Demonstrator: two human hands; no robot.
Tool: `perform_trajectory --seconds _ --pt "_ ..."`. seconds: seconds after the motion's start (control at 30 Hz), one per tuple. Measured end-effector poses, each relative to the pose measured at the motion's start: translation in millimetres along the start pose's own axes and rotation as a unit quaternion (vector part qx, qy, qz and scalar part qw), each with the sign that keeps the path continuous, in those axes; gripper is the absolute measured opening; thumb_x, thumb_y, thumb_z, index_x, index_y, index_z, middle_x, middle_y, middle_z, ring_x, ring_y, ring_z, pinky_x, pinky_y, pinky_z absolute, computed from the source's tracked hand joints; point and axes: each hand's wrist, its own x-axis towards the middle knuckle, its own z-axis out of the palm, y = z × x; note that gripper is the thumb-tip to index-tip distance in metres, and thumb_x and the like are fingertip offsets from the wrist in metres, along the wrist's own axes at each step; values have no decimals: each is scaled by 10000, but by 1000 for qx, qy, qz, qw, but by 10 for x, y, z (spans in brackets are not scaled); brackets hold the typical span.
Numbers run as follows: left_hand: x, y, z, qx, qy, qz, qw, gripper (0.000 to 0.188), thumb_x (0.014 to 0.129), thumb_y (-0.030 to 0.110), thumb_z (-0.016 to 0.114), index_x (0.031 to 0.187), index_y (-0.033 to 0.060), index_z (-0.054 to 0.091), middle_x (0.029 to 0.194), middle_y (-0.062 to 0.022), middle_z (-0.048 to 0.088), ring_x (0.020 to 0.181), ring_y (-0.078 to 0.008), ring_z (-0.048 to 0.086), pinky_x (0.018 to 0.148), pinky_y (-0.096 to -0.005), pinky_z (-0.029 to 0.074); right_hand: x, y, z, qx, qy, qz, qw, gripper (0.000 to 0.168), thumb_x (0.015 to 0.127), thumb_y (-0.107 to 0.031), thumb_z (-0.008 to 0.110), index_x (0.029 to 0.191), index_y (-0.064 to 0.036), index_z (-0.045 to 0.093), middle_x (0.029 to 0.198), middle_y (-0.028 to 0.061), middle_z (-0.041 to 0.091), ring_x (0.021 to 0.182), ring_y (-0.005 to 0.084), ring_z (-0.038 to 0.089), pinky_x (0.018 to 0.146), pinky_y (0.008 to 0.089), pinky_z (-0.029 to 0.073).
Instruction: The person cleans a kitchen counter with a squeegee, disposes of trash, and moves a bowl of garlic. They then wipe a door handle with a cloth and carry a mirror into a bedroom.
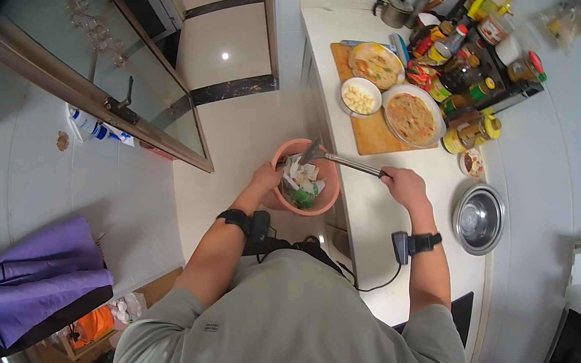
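Observation:
With its fingers over the rim, my left hand (267, 176) grips a pink plastic bin (328, 200) at the counter's edge. Inside the bin lie crumpled white papers and green-and-white wrapping (304, 197). My right hand (403, 187) is closed around the handle of a metal spatula (351, 163). The spatula's flat blade points into the bin, over its far side. Whether the blade touches the waste, I cannot tell. Both wrists carry black strapped devices.
On the white counter (386, 256), a wooden cutting board (366, 136) bears a plate of food (376, 64), a bowl of pale chunks (360, 98) and a noodle dish (413, 115). Sauce bottles (458, 74) crowd behind. A steel bowl (479, 219) stands right; a glass door (135, 59) opens left.

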Motion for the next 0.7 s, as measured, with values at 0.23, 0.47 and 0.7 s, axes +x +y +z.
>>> perform_trajectory --seconds 0.23,0.47,0.7 --pt "350 -342 -441 -17 51 -9 999 393 920 305 585 1115 -35 613 868 -185 676 618 -285 642 563 -414 491 -117 -454 358 25 65 155 985 297 947 -309 533 1190 -169 630 885 162 696 828 366 662 716 475 526" --pt "659 -414 -1105 -54 58 10 997 395 923 240 571 1203 -38 585 1061 -229 671 927 -355 663 786 -444 507 303 -1047 528 -17 84 190 978 283 933 -266 533 1175 -154 626 805 165 686 773 364 671 652 485 536" --pt "1291 -430 -1587 -52 47 0 998 421 922 213 570 1278 -10 551 1150 -216 646 1005 -347 643 827 -425 504 1333 -1471 407 3 82 185 979 209 938 -168 465 1031 -54 613 789 217 673 775 395 670 671 509 533"
